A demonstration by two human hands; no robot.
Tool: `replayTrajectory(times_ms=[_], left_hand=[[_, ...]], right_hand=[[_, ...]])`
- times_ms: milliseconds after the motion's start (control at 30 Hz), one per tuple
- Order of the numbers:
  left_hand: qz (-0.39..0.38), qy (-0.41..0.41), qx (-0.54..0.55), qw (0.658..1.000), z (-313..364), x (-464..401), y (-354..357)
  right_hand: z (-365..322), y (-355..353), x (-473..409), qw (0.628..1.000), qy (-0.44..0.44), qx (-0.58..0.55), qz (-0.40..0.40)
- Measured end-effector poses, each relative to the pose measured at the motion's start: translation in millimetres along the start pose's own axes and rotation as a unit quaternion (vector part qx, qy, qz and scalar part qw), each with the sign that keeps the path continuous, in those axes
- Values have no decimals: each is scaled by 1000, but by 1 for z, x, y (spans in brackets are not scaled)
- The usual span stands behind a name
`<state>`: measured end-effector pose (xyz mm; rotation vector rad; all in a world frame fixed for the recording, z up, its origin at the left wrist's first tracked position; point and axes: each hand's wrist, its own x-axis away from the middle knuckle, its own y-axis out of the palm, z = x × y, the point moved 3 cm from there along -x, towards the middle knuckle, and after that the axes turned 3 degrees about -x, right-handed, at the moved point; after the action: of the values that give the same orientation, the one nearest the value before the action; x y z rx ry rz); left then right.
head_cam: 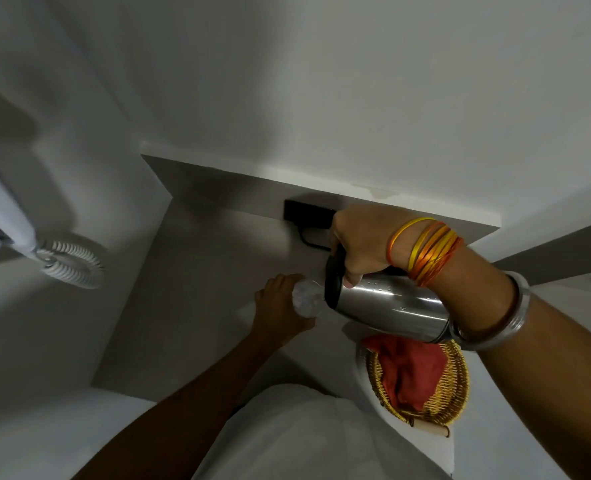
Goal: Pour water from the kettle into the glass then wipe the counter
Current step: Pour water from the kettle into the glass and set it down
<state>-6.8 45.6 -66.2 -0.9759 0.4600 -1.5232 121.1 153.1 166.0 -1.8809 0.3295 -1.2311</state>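
My right hand [361,242] grips the black handle of a steel kettle [391,308], which is tipped hard to the left with its black spout end over the clear glass [308,299]. My left hand [278,311] wraps around the glass and holds it on the pale counter [190,306]. The glass's mouth looks bubbly with water. Orange and yellow bangles sit on my right wrist. A red cloth [408,370] lies in a wicker basket [453,386] below the kettle, near the counter's front edge.
A black socket box [308,211] with a cord is on the back wall under a white shelf [322,181]. A wall phone with a coiled cord [70,263] hangs at the left. My white shirt fills the bottom.
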Motion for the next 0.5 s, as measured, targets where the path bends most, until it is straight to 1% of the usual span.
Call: replayTrajectory(times_ms=[100,267,500], left_hand=[[1,17,-8,1000,-12,-8,17],[-4,38,-10,999,-4,-1,10],[-20,29,19,999,1,4,2]], right_hand=[[-3,-4,2,1000,3,5,-11],[-7,-9,6,1000,9,9,-28],[-6,-17,8,998,41,7,-38]])
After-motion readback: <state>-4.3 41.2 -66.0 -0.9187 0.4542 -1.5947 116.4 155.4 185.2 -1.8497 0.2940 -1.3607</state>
